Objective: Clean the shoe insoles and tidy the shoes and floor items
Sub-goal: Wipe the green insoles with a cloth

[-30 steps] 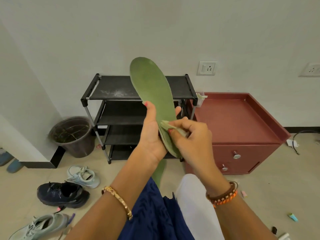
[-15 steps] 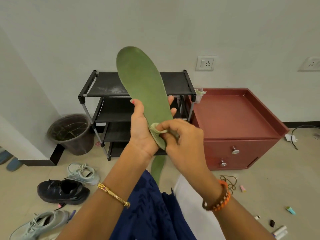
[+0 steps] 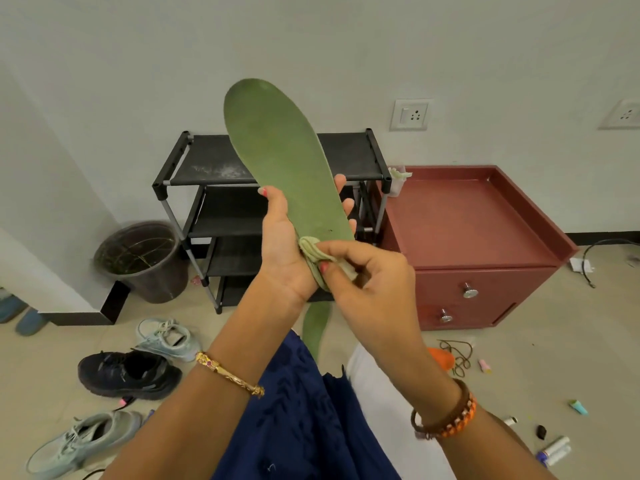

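L hand (image 3: 284, 251) holds the long flat green foam insole (image 3: 277, 161) upright in mid-air, in front of the black metal-frame shoe rack (image 3: 194, 174). Grip is wrapped round the insole's lower third: thumb on the near face, fingertips (image 3: 341, 183) showing past the far edge. R hand (image 3: 374, 282) pinches a small folded pale-green cloth (image 3: 311, 251) btwn thumb & curled fingers, cloth pressed on the insole's near face just beside the L palm.

Hidden/unclear: insole's heel end sits behind both hands; a green strip (image 3: 315, 327) shows below the wrists, can't tell if it's the same insole or a second one. Most of the cloth is buried in the R grip. Rack's lower shelves partly blocked by insole & hands.

On the floor at left: pale mint lace-up sneaker (image 3: 166, 337), black sneaker (image 3: 128, 372) just beside it, another mint sneaker (image 3: 79, 441) nearer, cut by the frame edge. Dark round bin (image 3: 145, 261) stands beside the rack; maroon cabinet w/ two knobs (image 3: 474, 237) on the rack's other side. Small bits scattered on the floor at right, too small to ID.
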